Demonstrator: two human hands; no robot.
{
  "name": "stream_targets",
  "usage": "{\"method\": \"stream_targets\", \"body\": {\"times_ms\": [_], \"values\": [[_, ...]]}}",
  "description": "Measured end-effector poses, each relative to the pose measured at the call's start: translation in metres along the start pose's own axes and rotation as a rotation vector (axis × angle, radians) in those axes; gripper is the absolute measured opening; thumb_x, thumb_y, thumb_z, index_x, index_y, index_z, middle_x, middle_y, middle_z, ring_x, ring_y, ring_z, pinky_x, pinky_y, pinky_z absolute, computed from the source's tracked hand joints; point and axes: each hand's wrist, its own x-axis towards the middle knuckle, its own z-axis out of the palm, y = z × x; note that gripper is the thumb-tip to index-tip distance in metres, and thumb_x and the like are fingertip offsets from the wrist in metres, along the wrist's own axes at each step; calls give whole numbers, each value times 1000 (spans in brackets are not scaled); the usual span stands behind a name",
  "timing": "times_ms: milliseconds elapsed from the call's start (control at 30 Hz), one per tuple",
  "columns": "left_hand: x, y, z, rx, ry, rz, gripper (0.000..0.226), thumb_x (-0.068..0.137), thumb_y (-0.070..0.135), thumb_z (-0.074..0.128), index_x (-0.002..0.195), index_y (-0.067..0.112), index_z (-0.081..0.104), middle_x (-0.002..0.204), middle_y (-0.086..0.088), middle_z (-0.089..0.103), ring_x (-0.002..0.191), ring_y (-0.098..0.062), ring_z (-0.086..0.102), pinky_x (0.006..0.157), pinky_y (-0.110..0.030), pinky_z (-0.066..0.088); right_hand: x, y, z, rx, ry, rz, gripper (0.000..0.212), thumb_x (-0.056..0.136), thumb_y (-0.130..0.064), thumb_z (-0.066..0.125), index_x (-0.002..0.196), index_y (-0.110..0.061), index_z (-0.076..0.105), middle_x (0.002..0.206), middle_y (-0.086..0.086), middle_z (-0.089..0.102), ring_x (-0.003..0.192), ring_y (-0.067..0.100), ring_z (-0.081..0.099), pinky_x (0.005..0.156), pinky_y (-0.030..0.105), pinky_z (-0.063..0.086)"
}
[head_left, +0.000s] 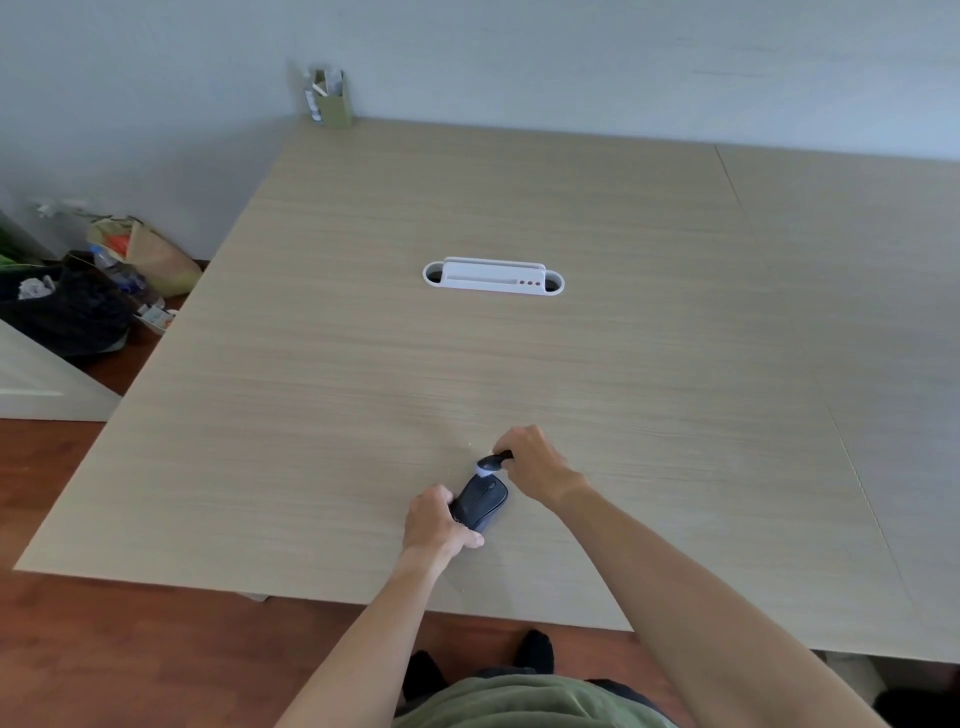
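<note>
— While your left hand curls round the near end of the black mouse, what is your right hand doing?

— Your right hand pinches a small brush by its dark handle. The pale bristles touch the far tip of the mouse.

— And where does the mouse sit?

— It lies on the desk, close to the near edge, angled so its front points far and slightly right. Your left thumb runs along its near right side, and your fingers wrap over its left side.

— What lies farther out?

— Well beyond your hands, in the middle of the desk, a white oval cable tray is set into the top. At the far left corner, against the wall, stands a greenish pen holder. Off the desk to the left, on the floor, a black bag, a plastic bottle and a brown paper bag sit close together.
</note>
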Motion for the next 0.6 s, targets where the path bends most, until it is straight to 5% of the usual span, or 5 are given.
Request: {"method": "stream_targets", "body": {"times_ms": [100,233,333,500,600], "values": [[0,2,-1,19,-9,-4,54,47,19,91,67,16,41,66,5,47,55,-13,43,47,-24,33,-10,11,5,58,129,92,32,72,12,43,50,-10,37,62,9,43,54,26,35,49,33,29],[2,3,-1,24,-13,-23,54,47,20,91,68,16,42,67,6,47,55,-12,44,46,-25,32,-28,16,16,290,170,75,16,74,5,54,68,1,68,58,10,59,53,20,41,52,34,37],[3,3,-1,29,-12,-22,53,46,20,90,64,16,41,63,6,46,51,-12,43,44,-23,31,-39,30,22,326,211,153,11,70,7,49,63,7,58,53,8,40,53,19,28,49,31,25],[2,0,4,-2,18,1,50,43,28,87,66,14,45,62,5,49,51,-14,46,45,-23,32,-54,23,23,444,276,217,12,69,3,53,70,5,64,57,20,45,54,15,30,48,29,26],[2,-2,5,15,20,10,52,44,34,85,72,15,46,68,5,51,56,-13,48,47,-25,34,-62,22,31,397,264,202,9,69,4,50,64,6,58,54,5,35,55,17,24,49,29,22]]}}
